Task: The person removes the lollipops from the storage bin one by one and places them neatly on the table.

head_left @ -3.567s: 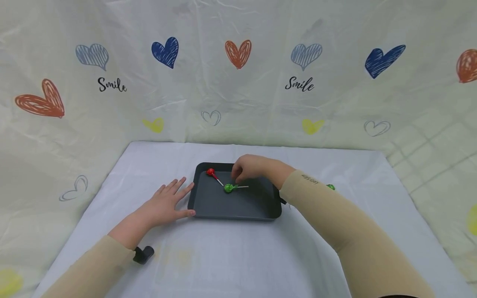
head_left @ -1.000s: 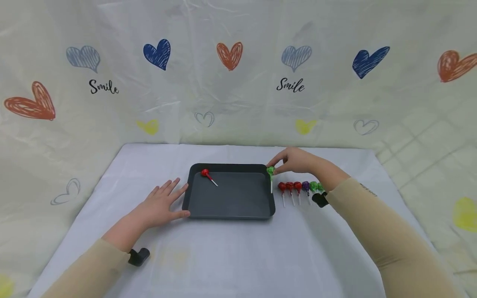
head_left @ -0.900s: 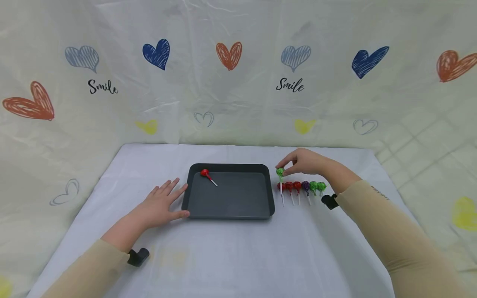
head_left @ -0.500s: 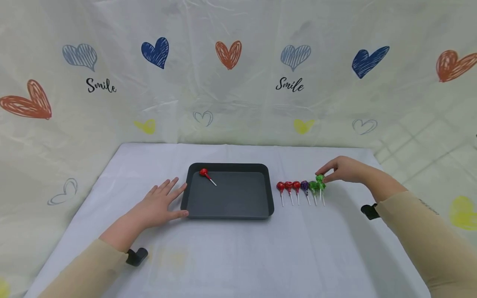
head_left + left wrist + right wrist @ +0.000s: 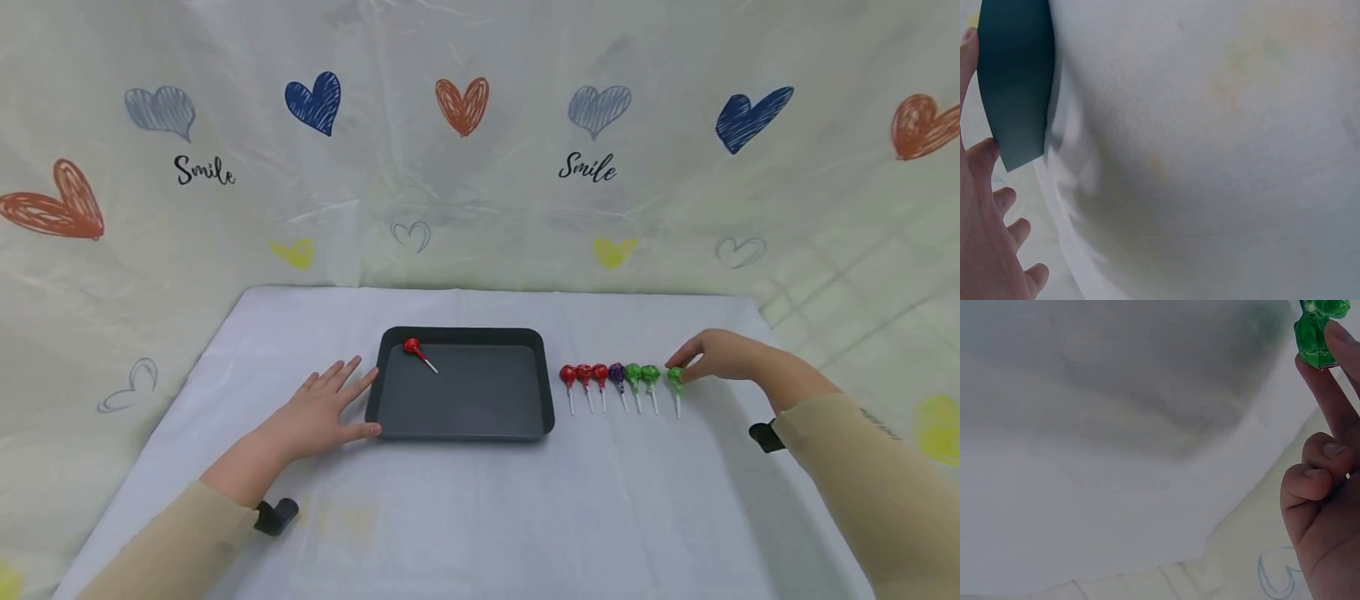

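Note:
My right hand [image 5: 723,354] pinches a green lollipop [image 5: 675,377] between thumb and forefinger, its stick pointing toward me, at the right end of a row on the cloth. In the right wrist view the green wrapper [image 5: 1315,340] sits between the two fingertips, the other fingers curled in. My left hand [image 5: 321,412] lies spread at the left side of a dark grey baking tray [image 5: 465,429], thumb and forefinger touching its rim. Inside the tray, toward its back left, lies one red lollipop [image 5: 413,346].
Right of the tray the row holds red lollipops [image 5: 585,374], a purple lollipop [image 5: 617,374] and two green lollipops [image 5: 633,373], sticks toward me. A white cloth [image 5: 465,517] covers the table. Behind it hangs a curtain [image 5: 525,208] printed with hearts.
My right hand has carried the green lollipop out of the tray, over the row, and rightward to the row's end. My left hand has stayed by the tray.

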`<action>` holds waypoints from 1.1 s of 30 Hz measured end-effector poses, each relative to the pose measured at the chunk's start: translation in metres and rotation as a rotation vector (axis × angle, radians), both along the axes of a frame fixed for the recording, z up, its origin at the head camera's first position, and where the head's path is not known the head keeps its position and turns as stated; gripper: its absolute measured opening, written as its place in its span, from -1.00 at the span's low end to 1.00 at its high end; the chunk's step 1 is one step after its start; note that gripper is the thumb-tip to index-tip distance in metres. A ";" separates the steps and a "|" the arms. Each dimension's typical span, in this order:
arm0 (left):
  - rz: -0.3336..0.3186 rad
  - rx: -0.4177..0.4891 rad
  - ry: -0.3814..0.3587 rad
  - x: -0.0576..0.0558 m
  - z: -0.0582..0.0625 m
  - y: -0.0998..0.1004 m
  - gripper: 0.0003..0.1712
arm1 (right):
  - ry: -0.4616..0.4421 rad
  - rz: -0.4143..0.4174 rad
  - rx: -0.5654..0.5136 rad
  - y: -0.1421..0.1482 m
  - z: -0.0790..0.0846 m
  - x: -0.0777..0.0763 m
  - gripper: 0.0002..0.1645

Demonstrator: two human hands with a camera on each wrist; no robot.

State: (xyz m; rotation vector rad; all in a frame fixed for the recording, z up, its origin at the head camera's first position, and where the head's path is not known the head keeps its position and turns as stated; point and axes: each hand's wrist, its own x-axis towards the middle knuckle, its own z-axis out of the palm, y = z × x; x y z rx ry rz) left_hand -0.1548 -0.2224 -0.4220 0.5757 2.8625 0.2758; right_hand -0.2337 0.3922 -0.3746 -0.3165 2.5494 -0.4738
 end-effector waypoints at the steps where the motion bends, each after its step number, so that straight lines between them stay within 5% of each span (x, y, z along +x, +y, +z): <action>1: 0.000 0.004 -0.001 0.000 0.000 0.000 0.14 | -0.009 -0.007 -0.001 0.000 -0.002 -0.001 -0.64; 15: 0.002 0.009 -0.016 -0.001 0.000 0.000 0.15 | 0.008 -0.046 -0.016 -0.004 -0.015 -0.006 -0.62; 33: 0.002 0.005 -0.017 -0.001 -0.001 -0.001 0.13 | 0.085 -0.013 -0.054 -0.032 0.011 -0.004 -0.59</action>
